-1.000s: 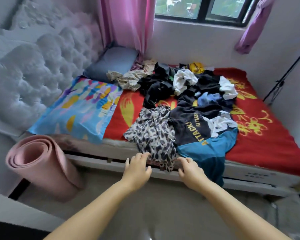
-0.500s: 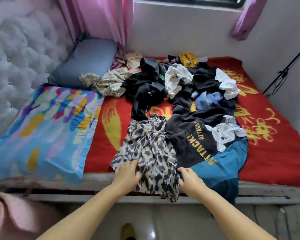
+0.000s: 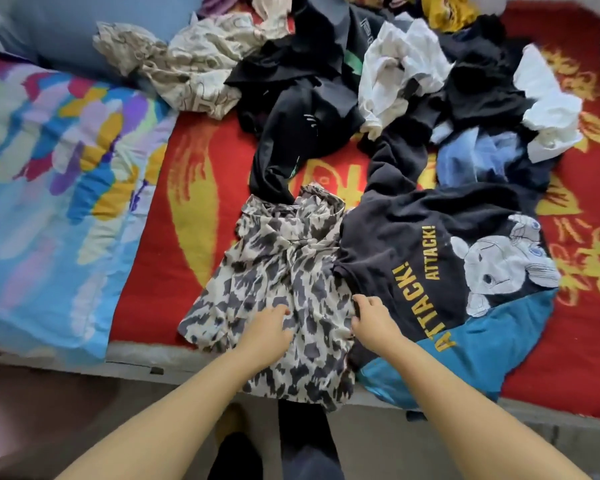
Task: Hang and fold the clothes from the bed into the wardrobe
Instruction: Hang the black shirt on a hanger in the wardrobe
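At the bed's near edge, our left hand (image 3: 269,327) rests on the leopard-print garment (image 3: 281,289), fingers loosely bent, and our right hand (image 3: 373,318) pinches its right side. It hangs over the edge, likely thin, light and limp; we judge gathering it at the top best. Just right lies the black ATTACK! shirt (image 3: 430,258). Farther back the clothes pile (image 3: 378,81) crowds the red blanket (image 3: 194,202); the left side offers room.

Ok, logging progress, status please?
Both hands, left hand and right hand, on spotted garment at bed edge. Black shirt overlaps alongside. Nothing hung yet.
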`<action>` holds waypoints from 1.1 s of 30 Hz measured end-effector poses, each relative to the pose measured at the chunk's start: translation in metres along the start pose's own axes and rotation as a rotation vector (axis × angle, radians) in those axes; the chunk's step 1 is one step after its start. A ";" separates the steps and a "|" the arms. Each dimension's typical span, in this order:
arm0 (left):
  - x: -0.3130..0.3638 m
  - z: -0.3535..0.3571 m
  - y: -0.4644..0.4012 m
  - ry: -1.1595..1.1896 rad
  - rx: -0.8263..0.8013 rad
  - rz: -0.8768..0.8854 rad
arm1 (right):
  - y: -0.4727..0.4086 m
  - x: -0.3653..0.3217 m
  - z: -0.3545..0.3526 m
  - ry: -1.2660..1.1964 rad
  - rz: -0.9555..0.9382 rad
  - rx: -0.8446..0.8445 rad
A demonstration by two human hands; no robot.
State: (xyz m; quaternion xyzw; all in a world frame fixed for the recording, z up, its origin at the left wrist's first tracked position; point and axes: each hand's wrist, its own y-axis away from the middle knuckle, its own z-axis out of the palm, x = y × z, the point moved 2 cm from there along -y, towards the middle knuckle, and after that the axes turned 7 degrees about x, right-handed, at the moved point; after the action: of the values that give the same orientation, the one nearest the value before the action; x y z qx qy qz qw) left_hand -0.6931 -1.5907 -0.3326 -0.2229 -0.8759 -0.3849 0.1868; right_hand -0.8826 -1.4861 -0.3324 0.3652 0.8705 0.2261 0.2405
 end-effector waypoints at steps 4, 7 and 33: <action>0.044 0.035 -0.057 0.116 -0.028 0.001 | -0.077 0.002 -0.015 0.118 -0.083 0.157; 0.067 0.059 -0.108 0.205 0.004 -0.013 | -0.128 0.007 -0.006 0.242 -0.140 0.169; 0.139 -0.039 0.018 0.686 -0.100 0.165 | 0.091 -0.037 -0.249 -1.442 -0.146 0.834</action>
State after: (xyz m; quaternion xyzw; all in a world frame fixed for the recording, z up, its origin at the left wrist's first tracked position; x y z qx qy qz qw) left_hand -0.7931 -1.5744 -0.2278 -0.1594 -0.7213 -0.4635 0.4894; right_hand -0.9573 -1.5107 -0.0763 0.4219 0.5371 -0.4197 0.5978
